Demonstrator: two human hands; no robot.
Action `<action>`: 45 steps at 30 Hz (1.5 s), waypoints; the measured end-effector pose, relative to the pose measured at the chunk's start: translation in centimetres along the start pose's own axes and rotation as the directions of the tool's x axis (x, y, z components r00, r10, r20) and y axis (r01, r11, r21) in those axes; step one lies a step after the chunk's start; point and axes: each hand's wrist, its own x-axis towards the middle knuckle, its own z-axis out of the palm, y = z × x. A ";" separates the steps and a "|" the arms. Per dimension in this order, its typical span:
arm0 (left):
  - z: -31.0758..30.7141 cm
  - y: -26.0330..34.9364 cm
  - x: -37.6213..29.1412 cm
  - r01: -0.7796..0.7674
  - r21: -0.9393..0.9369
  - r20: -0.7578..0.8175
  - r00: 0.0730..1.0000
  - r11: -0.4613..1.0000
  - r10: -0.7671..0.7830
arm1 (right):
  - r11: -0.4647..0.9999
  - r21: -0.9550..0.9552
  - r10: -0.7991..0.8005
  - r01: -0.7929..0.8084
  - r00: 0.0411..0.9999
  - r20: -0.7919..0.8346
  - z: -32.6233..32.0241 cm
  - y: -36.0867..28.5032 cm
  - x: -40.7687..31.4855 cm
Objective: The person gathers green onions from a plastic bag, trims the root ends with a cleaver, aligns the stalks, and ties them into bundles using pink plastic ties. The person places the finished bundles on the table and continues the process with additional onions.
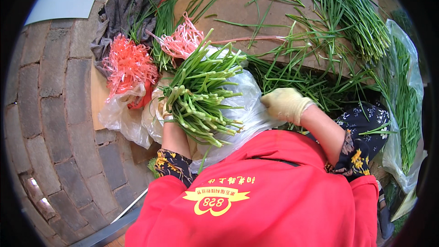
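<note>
My left hand [166, 107], gloved and mostly hidden behind the stalks, grips a thick bunch of green leafy stalks [202, 99], probably garlic chives. Their pale cut ends face up toward me. To the right of the bunch, my right hand [286, 105] wears a cream knitted glove and is slightly blurred. Its fingers are curled in front of a clear plastic sheet or bag [245, 92] over my lap; whether anything is in them cannot be made out. Loose green leaves [295, 79] lie just beyond the right hand.
A brown board [233, 10] spreads ahead, with a large chive bundle [356, 17] at its right. More greens fill a clear bag [403, 109] on the far right. Red plastic strips [128, 65], pink strips [181, 39] and a dark cloth [132, 7] lie left. Brick paving [51, 92] borders them.
</note>
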 end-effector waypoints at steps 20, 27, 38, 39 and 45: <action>1.8 -0.1 0.5 -0.022 -0.032 0.034 0.999 0.999 0.023 | 0.835 0.083 -0.248 0.543 0.508 -0.825 -8.1 -7.6 -0.3; 1.2 -0.5 0.2 -0.020 -0.031 0.019 1.000 0.999 0.021 | 0.474 0.460 -0.081 0.751 0.557 -0.827 -9.2 -7.5 2.9; 0.8 -2.7 -0.7 -0.013 -0.065 0.011 1.000 0.998 0.014 | 0.262 0.949 0.076 0.174 0.977 -0.200 -3.2 -3.0 -2.2; 0.7 -2.8 -0.8 -0.017 -0.075 0.012 1.000 0.997 0.018 | 0.108 0.981 0.044 0.163 0.985 -0.168 -2.7 -2.8 -1.4; -0.1 -2.8 -1.5 -0.039 -0.079 -0.015 0.999 0.996 0.038 | 0.234 0.970 -0.174 0.069 0.984 -0.028 -3.3 -2.4 2.8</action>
